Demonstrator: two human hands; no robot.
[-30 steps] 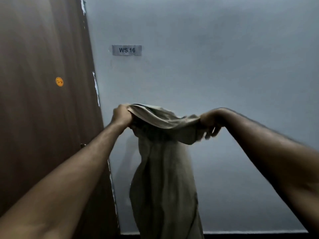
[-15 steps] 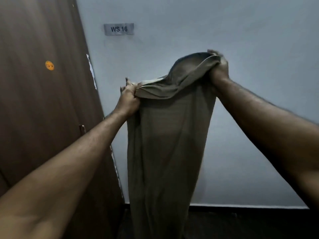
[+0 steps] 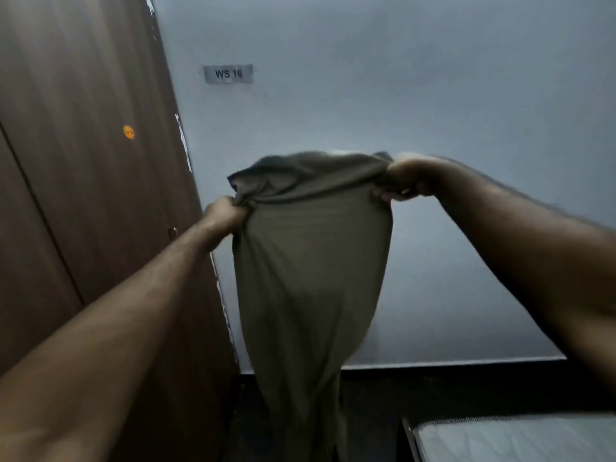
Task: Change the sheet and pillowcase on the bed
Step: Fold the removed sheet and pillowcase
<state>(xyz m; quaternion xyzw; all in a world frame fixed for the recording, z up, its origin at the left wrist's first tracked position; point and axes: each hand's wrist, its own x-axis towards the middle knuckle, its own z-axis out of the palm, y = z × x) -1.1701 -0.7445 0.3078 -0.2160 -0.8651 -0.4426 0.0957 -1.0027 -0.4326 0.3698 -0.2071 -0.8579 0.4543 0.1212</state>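
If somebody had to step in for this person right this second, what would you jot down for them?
Left hand: grips one side of the olive pillowcase at its top edge.
Right hand: grips the other side, held a bit higher.
The pillowcase hangs between them in front of the grey wall, beside the brown wardrobe. A sliver of white shows at its top edge; whether a pillow is inside is unclear.
A mattress corner shows lower right; whether it has a sheet cannot be told.
Left: finish the pillowcase, then check the sheet.

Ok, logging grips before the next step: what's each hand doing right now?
Left hand: grips the pillowcase at its top edge.
Right hand: grips the opposite top edge.
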